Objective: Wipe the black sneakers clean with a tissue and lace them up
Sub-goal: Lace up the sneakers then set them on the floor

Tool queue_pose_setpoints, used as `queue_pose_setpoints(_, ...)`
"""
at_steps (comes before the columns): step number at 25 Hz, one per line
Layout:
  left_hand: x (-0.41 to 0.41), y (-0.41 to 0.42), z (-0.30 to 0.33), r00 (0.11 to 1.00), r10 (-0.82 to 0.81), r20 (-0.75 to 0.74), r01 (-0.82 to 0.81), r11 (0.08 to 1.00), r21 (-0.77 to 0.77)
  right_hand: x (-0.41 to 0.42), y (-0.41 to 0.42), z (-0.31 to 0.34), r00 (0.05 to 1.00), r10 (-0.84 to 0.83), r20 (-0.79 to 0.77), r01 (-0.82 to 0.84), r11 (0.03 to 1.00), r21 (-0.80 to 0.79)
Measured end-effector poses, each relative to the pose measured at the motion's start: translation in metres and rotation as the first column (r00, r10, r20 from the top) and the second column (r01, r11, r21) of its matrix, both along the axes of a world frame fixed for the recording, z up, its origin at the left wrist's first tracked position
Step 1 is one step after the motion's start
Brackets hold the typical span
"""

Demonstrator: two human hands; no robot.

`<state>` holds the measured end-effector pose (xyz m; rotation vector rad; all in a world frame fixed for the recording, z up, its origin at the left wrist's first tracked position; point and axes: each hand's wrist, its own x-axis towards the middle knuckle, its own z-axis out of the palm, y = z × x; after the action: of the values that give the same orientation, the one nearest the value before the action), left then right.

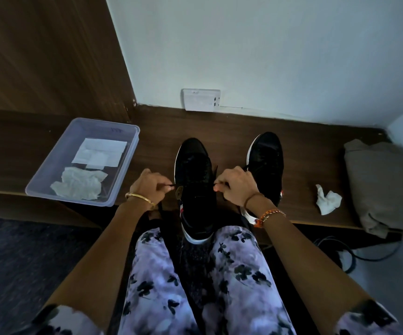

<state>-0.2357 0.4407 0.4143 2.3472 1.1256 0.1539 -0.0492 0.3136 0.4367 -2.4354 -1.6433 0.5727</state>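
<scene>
Two black sneakers with white soles stand on a low wooden bench, toes toward the wall. The left sneaker (194,170) is between my hands; the right sneaker (267,155) stands just beyond my right hand. My left hand (151,186) pinches one end of the black lace at the shoe's left side. My right hand (235,187) pinches the other lace end at its right side. Both ends are pulled outward. A crumpled white tissue (327,199) lies on the bench to the right.
A clear plastic tray (50,175) at the left holds a folded white sheet (100,152) and a crumpled tissue (78,183). A folded olive cloth (386,184) sits at the bench's right end. A wall socket (200,99) and cables (350,252) are nearby.
</scene>
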Motion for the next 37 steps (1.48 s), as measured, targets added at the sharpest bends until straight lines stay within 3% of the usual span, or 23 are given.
queue_pose_setpoints(2, -0.001, -0.001, 0.001, 0.971, 0.096, 0.22, -0.053, 0.979, -0.195, 0.004, -0.007, -0.009, 0.921, -0.063, -0.385, 0.153, 0.966, 0.208)
queue_pose_setpoints(4, 0.01, -0.012, 0.005, 0.878, 0.265, 0.398, -0.069, 0.894, -0.443, -0.001, -0.007, -0.014, 0.698, -0.088, -0.711, 0.398, 0.873, 0.282)
queue_pose_setpoints(6, 0.023, -0.023, 0.004, 0.793, 0.378, 0.478, -0.007, 0.789, -0.614, -0.01, -0.003, -0.015, 0.472, -0.058, -0.88, 0.531, 0.815, 0.231)
queue_pose_setpoints(10, 0.039, -0.024, -0.004, 0.584, 0.623, 0.52, 0.094, 0.585, -0.806, -0.017, 0.011, -0.006, 0.008, 0.033, -0.999, 0.73, 0.683, 0.028)
queue_pose_setpoints(14, 0.054, -0.022, -0.009, 0.449, 0.75, 0.485, 0.114, 0.49, -0.864, -0.028, 0.021, -0.01, -0.263, 0.09, -0.961, 0.745, 0.652, -0.143)
queue_pose_setpoints(16, 0.06, -0.021, -0.015, 0.48, 0.722, 0.498, 0.113, 0.512, -0.851, -0.032, 0.028, -0.018, -0.241, 0.059, -0.969, 0.744, 0.652, -0.145)
queue_pose_setpoints(21, 0.056, -0.019, -0.029, 0.625, 0.55, 0.554, 0.11, 0.64, -0.76, -0.032, 0.035, -0.031, 0.161, -0.115, -0.98, 0.674, 0.739, 0.024)
queue_pose_setpoints(23, 0.052, -0.019, -0.027, 0.672, 0.476, 0.567, 0.125, 0.682, -0.721, -0.034, 0.036, -0.033, 0.243, -0.145, -0.959, 0.669, 0.741, 0.057)
queue_pose_setpoints(27, 0.053, -0.022, -0.016, 0.727, 0.413, 0.548, 0.075, 0.746, -0.662, -0.035, 0.038, -0.029, 0.201, -0.203, -0.958, 0.702, 0.712, -0.004)
queue_pose_setpoints(32, 0.05, -0.019, -0.007, 0.793, 0.401, 0.458, 0.034, 0.721, -0.692, -0.032, 0.037, -0.027, 0.107, -0.301, -0.948, 0.72, 0.681, -0.135)
queue_pose_setpoints(37, 0.047, -0.024, -0.006, 0.812, 0.322, 0.487, 0.018, 0.819, -0.573, -0.041, 0.039, -0.032, 0.181, -0.26, -0.949, 0.719, 0.693, -0.053)
